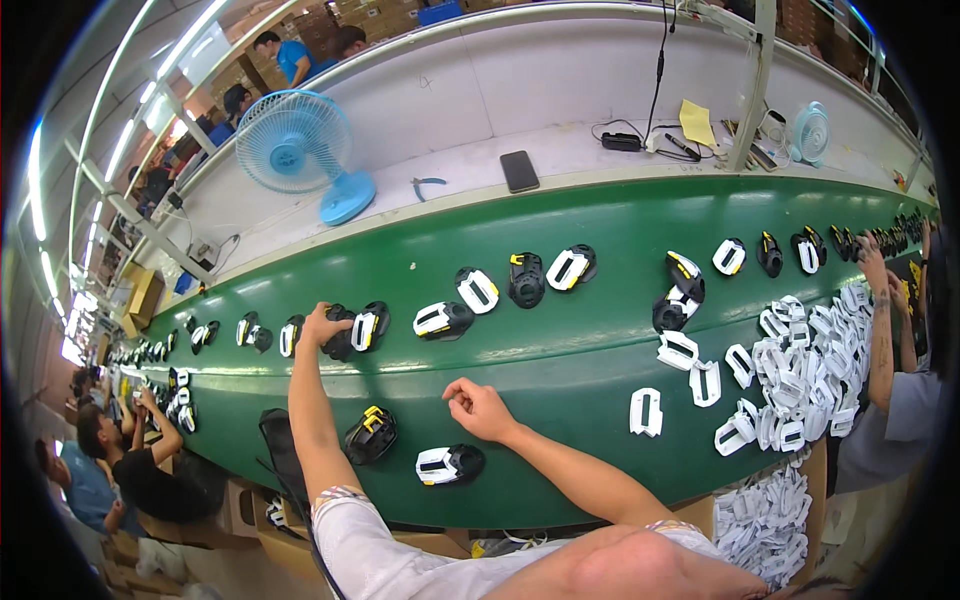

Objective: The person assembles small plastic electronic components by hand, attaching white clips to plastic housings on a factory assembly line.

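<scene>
From my remote station I found the left hand [322,326] at 9 o'clock of the view, fingers on a dark housing [338,346] on the green belt [560,375]; its grip was partly hidden, so I could not tell whether it had closed. A white-framed unit [371,327] lay just beside, at its 3 o'clock. The right hand [480,408] was loosely curled and empty. A black-and-white unit [450,465] lay at its 7 o'clock. I judged the step to be handling one housing within the row; the next move called for sparing its neighbour.
</scene>
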Tool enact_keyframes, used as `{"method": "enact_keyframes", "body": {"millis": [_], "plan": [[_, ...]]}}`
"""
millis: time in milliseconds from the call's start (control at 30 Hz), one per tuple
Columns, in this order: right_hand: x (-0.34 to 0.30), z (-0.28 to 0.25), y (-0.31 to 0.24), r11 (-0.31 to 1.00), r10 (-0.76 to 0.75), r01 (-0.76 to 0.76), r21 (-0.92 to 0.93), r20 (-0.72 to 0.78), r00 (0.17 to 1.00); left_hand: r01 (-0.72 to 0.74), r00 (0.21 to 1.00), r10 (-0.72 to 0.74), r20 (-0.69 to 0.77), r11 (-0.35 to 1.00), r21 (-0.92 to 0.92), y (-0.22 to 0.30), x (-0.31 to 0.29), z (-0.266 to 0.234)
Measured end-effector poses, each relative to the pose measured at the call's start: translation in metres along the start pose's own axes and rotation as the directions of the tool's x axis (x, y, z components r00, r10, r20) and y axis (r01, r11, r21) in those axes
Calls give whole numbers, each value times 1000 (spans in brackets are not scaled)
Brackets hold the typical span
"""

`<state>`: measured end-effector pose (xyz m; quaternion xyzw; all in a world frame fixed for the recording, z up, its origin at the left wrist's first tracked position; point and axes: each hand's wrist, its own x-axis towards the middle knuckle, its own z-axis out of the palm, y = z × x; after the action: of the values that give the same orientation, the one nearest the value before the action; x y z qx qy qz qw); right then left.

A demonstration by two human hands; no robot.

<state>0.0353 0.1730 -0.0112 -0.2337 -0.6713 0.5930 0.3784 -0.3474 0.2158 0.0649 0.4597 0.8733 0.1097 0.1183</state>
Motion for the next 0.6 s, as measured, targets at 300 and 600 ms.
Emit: {"method": "enact_keyframes", "body": {"millis": [300,600], "plan": [[1,2,-2,1000,12,-13,-18,-32,999,-131,979,122,-164,990,-46,29,-108,-29],[10,-3,4,997,68,-69,33,18,998,-203,971,204,-125,979,22,40,-166,38]]}}
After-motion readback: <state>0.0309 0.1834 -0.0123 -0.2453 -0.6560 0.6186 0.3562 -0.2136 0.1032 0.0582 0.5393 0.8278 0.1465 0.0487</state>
